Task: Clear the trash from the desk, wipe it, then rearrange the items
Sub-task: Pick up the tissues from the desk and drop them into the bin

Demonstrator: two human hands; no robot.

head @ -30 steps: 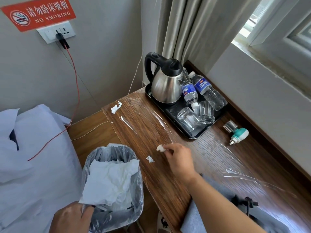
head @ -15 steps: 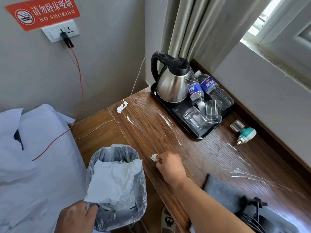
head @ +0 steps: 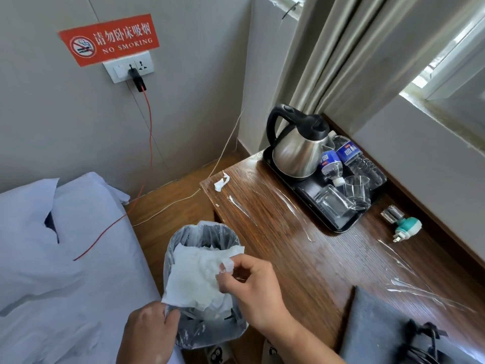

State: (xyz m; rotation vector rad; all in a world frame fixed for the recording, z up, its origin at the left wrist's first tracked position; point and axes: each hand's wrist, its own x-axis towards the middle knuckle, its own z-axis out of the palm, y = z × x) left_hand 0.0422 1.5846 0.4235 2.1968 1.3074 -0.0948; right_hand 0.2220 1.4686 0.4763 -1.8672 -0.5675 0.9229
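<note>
Pinching paper scrap (head: 227,265) w/ right hand (head: 253,294); left hand (head: 147,334) prob. grips bin (head: 203,227).

Identified as a hotel guest room by the white-sheeted bed (head: 78,258), the NO SMOKING sign (head: 109,39) above the wall socket (head: 128,70), and the tray (head: 328,224) on the desk (head: 288,258) carrying kettle (head: 296,153), water bottles (head: 350,153) and glasses (head: 357,189).

Wooden desk (head: 288,248), centre to lower right of frame. A black tray (head: 305,191) sits at upper right, a torn paper scrap (head: 221,182) at the desk's far-left corner, a teal plug-in device (head: 406,227) right of the tray, and a grey cloth (head: 367,324) at lower right.
</note>
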